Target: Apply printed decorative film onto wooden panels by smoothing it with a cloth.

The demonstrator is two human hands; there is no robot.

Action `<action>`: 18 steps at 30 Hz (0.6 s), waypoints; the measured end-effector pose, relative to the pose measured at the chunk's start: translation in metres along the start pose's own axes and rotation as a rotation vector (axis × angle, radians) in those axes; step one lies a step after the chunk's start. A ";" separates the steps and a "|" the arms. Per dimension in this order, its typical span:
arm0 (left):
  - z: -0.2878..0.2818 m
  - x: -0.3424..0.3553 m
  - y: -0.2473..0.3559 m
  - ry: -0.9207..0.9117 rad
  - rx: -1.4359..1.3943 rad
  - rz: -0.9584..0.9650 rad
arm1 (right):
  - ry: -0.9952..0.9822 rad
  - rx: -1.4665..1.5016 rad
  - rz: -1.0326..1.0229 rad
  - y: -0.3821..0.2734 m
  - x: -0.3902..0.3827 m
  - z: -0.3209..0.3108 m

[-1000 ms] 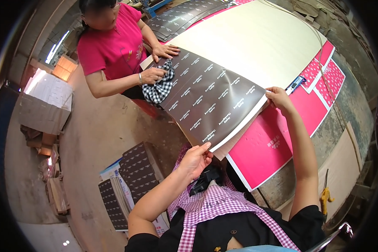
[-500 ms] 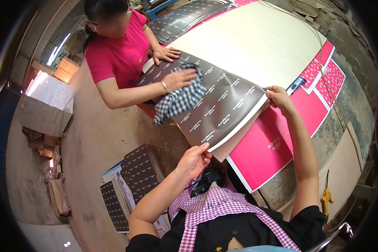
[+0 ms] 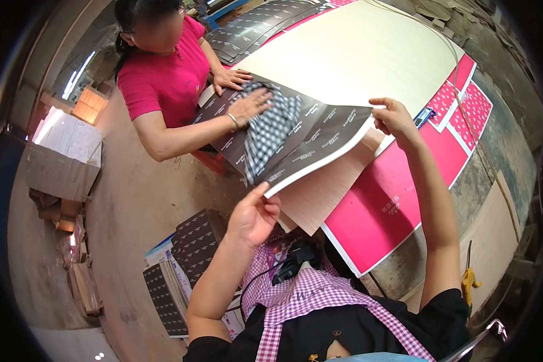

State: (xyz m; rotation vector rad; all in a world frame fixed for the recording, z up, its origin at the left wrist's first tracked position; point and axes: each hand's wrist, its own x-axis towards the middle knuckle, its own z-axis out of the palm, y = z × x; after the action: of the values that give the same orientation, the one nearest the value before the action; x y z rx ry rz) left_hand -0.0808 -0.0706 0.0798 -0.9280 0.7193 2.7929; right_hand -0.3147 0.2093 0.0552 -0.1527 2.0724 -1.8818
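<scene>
A dark grey printed sheet (image 3: 320, 136) with a white edge is stretched between my two hands. My left hand (image 3: 254, 218) pinches its near left corner. The far right corner is gripped between the thumb and fingers of my right hand (image 3: 395, 117). The sheet's near part is lifted and bowed, showing a light brown wooden board (image 3: 329, 193) beneath it. Across the sheet, a co-worker in a pink shirt (image 3: 160, 78) presses a black-and-white checked cloth (image 3: 274, 123) on it with one hand. The co-worker's other hand (image 3: 230, 79) lies flat on the sheet's far end.
A large cream sheet (image 3: 350, 51) and pink printed sheets (image 3: 380, 205) cover the table. A blue cutter (image 3: 425, 117) lies right of my right hand. Stacked dark printed panels (image 3: 196, 244) stand below left. A yellow-handled tool (image 3: 469, 283) is at the lower right.
My hands have raised the sheet's near edge and moved it left, uncovering more of the wooden board. The co-worker's hand and checked cloth have shifted on the sheet.
</scene>
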 end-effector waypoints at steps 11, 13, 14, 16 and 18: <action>-0.016 0.016 0.000 -0.112 -0.127 -0.106 | 0.016 0.058 0.062 -0.004 0.032 0.007; -0.017 0.020 -0.010 -0.122 -0.113 -0.133 | 0.036 0.048 0.116 0.012 0.034 0.001; -0.017 0.019 -0.015 -0.105 -0.105 -0.146 | 0.031 0.055 0.136 0.021 0.033 -0.001; -0.016 0.018 -0.023 -0.042 -0.056 -0.162 | 0.049 0.065 0.163 0.031 0.027 -0.003; -0.020 0.015 -0.035 -0.047 -0.024 -0.164 | 0.051 0.032 0.174 0.047 0.022 -0.011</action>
State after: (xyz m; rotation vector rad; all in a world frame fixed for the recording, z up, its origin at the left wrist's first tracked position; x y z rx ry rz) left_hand -0.0734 -0.0498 0.0435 -0.8788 0.5762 2.6757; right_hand -0.3320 0.2191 0.0061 0.0822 2.0154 -1.8305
